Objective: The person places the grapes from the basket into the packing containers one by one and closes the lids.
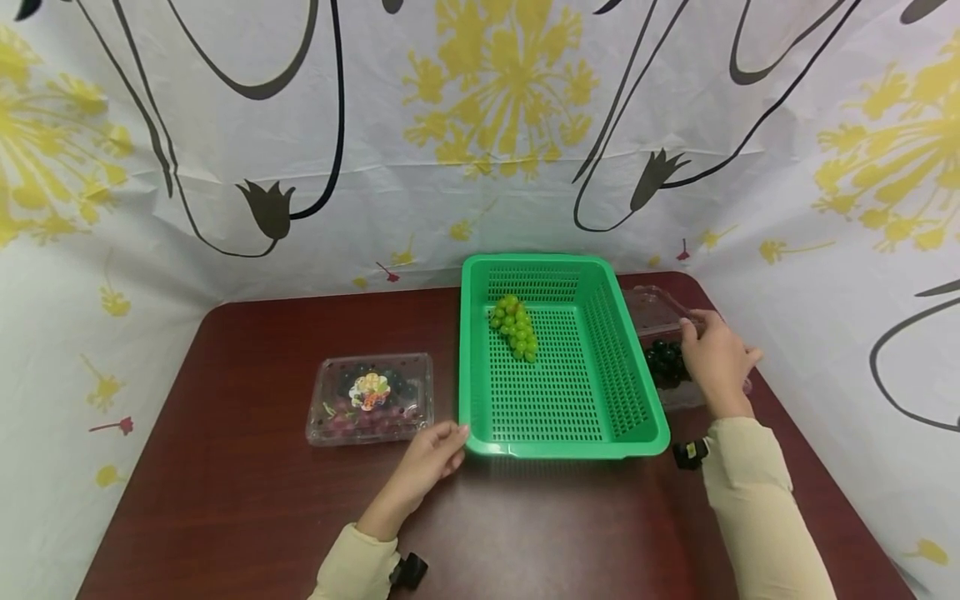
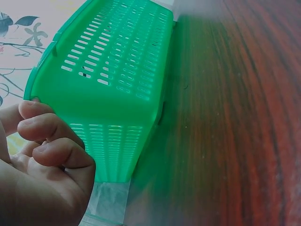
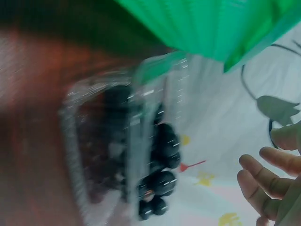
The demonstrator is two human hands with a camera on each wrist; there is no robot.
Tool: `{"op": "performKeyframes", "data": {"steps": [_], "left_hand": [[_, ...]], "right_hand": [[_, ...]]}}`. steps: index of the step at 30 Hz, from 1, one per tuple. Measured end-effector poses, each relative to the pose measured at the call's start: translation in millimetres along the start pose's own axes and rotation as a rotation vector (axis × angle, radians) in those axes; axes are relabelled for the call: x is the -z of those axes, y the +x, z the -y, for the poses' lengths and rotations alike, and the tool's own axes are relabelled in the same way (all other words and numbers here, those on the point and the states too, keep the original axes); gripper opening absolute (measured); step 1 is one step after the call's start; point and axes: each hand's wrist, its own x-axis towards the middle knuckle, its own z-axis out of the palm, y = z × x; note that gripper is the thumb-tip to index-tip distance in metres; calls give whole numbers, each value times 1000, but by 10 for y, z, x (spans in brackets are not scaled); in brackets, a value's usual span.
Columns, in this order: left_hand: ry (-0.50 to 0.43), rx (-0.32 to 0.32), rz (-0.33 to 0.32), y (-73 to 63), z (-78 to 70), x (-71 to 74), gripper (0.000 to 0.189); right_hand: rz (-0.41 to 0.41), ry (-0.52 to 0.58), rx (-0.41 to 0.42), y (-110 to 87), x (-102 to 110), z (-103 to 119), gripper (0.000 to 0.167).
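A green plastic basket (image 1: 577,450) holds a bunch of green grapes (image 1: 515,327) in its upper left part. At its near left corner my left hand (image 1: 431,458) pinches the rim, fingers curled against it in the left wrist view. My right hand (image 1: 718,362) is over the right side of an opened clear plastic box (image 1: 651,310), close to the basket's right wall. Black grapes (image 3: 164,141) lie in this box. In the right wrist view the right hand's fingers (image 3: 263,188) are spread loosely, apart from the grapes, with nothing between them.
A closed clear box (image 1: 422,392) with a fruit sticker, holding dark and reddish grapes, lies left of the basket. The dark red wooden table (image 1: 247,467) meets a patterned white cloth (image 1: 375,217) behind and at the sides.
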Motion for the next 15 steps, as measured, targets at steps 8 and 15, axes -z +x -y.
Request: {"op": "performKeyframes", "data": {"steps": [8,15], "left_hand": [[16,-6,-9,-15,9,-4,38],[7,-9,-16,-16,-13,-7,36]], "right_hand": [[-37,46,73,19,130,302,47],[-10,66,111,28,278,572,51]]}}
